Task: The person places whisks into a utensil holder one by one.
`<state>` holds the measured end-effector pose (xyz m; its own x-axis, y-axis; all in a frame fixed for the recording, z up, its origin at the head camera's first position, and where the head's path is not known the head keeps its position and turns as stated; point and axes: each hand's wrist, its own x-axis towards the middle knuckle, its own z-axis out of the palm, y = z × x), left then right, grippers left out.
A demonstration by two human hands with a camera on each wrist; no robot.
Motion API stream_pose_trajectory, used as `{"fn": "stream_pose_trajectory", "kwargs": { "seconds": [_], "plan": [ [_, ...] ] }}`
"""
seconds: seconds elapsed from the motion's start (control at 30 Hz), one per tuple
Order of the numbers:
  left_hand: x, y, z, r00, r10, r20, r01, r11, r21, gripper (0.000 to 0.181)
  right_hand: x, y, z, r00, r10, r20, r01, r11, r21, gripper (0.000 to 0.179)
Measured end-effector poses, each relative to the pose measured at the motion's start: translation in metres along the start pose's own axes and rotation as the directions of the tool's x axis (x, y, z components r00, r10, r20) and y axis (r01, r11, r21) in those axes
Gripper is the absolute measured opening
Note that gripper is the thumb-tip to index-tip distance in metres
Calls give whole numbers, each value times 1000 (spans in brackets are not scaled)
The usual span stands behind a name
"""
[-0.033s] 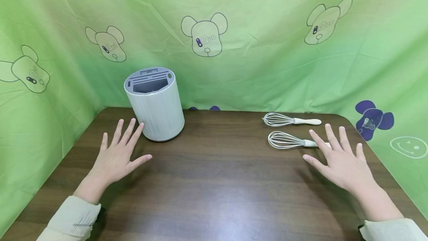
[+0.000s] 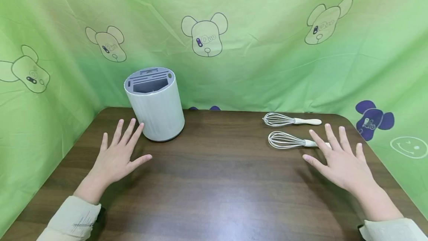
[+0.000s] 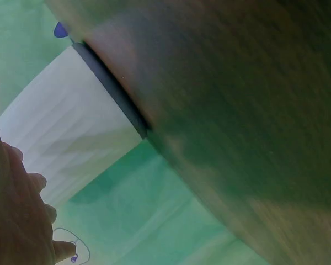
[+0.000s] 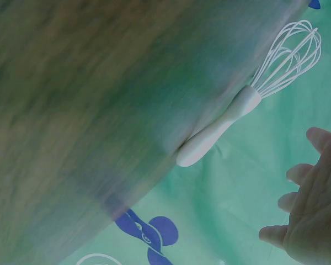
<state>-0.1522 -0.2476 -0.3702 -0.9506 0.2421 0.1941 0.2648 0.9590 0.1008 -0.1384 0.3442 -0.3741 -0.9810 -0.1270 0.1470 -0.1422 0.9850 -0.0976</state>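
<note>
My left hand [image 2: 115, 159] hovers with spread, straight fingers over the left side of the table, holding nothing. Its fingertips overlap the lower side of a white cylindrical utensil holder [image 2: 160, 116] in the head view; contact cannot be told. The holder has a grey slotted top with one large opening. Fingers also spread, my right hand [image 2: 346, 163] is above the table at the right. Two white whisks lie near it, their wire loops to the left: a far whisk [image 2: 305, 121] and a near whisk [image 2: 284, 140], whose handle end is partly hidden behind the fingers. A whisk [image 4: 218, 130] shows in the right wrist view.
The brown wooden table [image 2: 214, 181] has rounded far corners. A green curtain [image 2: 254, 47] printed with cartoon heads hangs behind it and along both sides. The holder stands upright close to the far edge.
</note>
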Motion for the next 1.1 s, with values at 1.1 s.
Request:
{"fn": "stream_pose_trajectory", "kwargs": {
  "seconds": [1.1],
  "plan": [
    [-3, -21, -12, 995, -94, -32, 91, 993, -74, 96, 39, -48, -4, 998, -68, 3, 67, 992, 103, 82]
  ]
}}
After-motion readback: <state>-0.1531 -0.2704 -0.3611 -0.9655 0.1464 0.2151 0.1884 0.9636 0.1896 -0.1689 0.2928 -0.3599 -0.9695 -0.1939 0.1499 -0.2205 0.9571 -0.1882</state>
